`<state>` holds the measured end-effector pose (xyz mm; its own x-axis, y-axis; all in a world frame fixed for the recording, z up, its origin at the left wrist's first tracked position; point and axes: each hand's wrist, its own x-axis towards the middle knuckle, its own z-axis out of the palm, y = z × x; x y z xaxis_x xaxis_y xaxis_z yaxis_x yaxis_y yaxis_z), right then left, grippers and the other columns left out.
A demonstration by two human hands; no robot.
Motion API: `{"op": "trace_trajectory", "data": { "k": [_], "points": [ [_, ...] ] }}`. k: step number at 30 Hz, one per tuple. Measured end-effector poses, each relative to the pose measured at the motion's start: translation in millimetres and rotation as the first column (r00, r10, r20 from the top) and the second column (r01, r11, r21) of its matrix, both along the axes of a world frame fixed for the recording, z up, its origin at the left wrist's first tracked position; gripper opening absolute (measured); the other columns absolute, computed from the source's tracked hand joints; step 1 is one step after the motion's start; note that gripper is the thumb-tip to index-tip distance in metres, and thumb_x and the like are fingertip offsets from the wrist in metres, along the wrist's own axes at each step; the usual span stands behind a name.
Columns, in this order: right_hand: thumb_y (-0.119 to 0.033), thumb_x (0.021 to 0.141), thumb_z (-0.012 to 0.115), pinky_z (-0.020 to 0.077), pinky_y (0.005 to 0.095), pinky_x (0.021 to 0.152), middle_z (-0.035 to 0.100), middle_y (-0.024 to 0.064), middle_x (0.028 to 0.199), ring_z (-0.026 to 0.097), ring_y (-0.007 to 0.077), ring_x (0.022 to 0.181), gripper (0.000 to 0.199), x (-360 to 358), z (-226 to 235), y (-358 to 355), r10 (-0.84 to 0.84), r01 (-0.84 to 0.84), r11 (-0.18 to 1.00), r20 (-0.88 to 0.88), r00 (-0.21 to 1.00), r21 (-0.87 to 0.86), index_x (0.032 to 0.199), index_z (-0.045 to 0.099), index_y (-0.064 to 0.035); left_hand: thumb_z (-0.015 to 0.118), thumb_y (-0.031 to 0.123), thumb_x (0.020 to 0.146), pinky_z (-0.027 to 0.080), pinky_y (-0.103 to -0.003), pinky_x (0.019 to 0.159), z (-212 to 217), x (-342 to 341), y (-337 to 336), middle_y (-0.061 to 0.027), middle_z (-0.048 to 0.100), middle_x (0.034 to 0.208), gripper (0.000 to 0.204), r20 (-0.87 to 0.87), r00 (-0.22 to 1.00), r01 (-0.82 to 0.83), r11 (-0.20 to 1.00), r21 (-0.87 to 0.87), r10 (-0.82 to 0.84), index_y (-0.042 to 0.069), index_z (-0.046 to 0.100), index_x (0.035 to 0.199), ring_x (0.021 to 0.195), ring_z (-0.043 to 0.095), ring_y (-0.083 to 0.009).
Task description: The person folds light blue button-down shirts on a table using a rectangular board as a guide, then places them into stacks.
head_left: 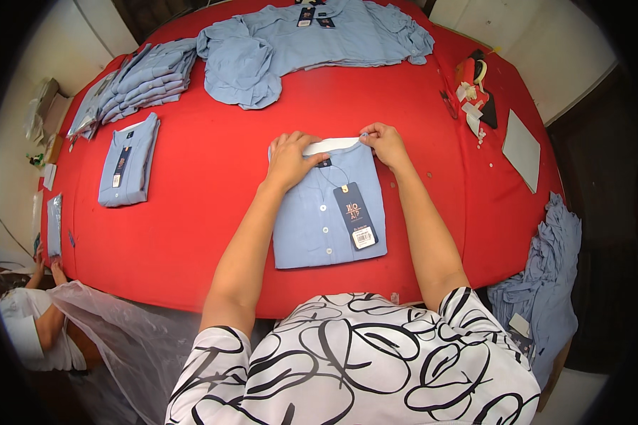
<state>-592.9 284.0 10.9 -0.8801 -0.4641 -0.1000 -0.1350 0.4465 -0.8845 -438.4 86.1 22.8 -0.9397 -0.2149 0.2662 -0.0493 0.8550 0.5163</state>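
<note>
Bright, fairly even light on the red tabletop (pixel 213 163), fisheye curvature toward the rim, black corners.

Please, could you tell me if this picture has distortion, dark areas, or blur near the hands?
Head view: the red table's edges bend strongly from the wide lens; head view: the corners fade to black; head view: the left hand, right hand, folded shirt and its tag look fairly sharp, without obvious motion blur.
</note>
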Motion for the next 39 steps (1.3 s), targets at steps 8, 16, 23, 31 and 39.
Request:
{"op": "trace_trajectory", "data": {
  "k": [8,16,23,31,39],
  "points": [
    [-0.017,0.083,0.072,0.0509,0.0376,0.086,0.067,0.0158,0.105,0.065,0.0261,0.101,0.047,23,12,10,-0.124,0.123,0.991,0.028,0.992,0.048,0.124,0.055,-0.0053,0.067,0.043,0.088,0.039,-0.045,0.103,3,16,-10,-0.0090,0.063,0.120,0.050,-0.218,0.963,-0.156,0.988,0.020,0.157,0.009,0.061,0.125,0.119,0.052,-0.0289],
    [-0.010,0.092,0.062,0.0575,0.0362,0.081,0.053,0.0136,0.125,0.058,0.0200,0.107,0.047,56,29,48,0.189,-0.174,0.980,0.178,0.966,-0.098,0.137,0.049,-0.0061,0.061,0.029,0.094,0.051,-0.039,0.086,20,77,-26,-0.0219,0.065,0.103,0.061,0.403,0.898,-0.411,0.661,0.628,0.175,-0.004,0.035,0.139,0.098,0.065,-0.0277],
    [0.006,0.088,0.057,0.0451,0.0330,0.102,0.049,0.0167,0.138,0.053,0.0246,0.121,0.055,49,16,31,0.304,-0.190,0.915,0.300,0.904,-0.356,0.142,0.045,-0.0002,0.051,0.001,0.091,0.053,-0.038,0.084,6,68,-38,-0.0156,0.057,0.113,0.058,0.140,0.986,-0.164,0.385,0.908,0.091,0.010,0.030,0.144,0.099,0.061,-0.0220],
    [0.012,0.084,0.055,0.0408,0.0319,0.105,0.049,0.0163,0.140,0.051,0.0246,0.123,0.061,56,18,24,0.290,-0.222,0.943,0.285,0.914,-0.246,0.143,0.044,0.0020,0.052,-0.006,0.087,0.041,-0.035,0.103,-5,72,-44,-0.0196,0.048,0.138,0.057,0.011,0.998,0.023,0.473,0.881,-0.068,0.003,0.046,0.142,0.124,0.049,-0.0265],
    [0.003,0.080,0.062,0.0502,0.0286,0.081,0.051,0.0086,0.126,0.054,0.0170,0.098,0.070,129,42,-79,0.625,-0.615,0.780,0.175,0.761,-0.113,0.146,0.042,-0.0024,0.064,0.004,0.081,0.042,-0.037,0.106,8,201,-114,-0.0223,0.049,0.141,0.065,0.216,0.942,-0.325,0.854,0.406,0.256,0.006,0.045,0.143,0.129,0.050,-0.0338]
  ]
}}
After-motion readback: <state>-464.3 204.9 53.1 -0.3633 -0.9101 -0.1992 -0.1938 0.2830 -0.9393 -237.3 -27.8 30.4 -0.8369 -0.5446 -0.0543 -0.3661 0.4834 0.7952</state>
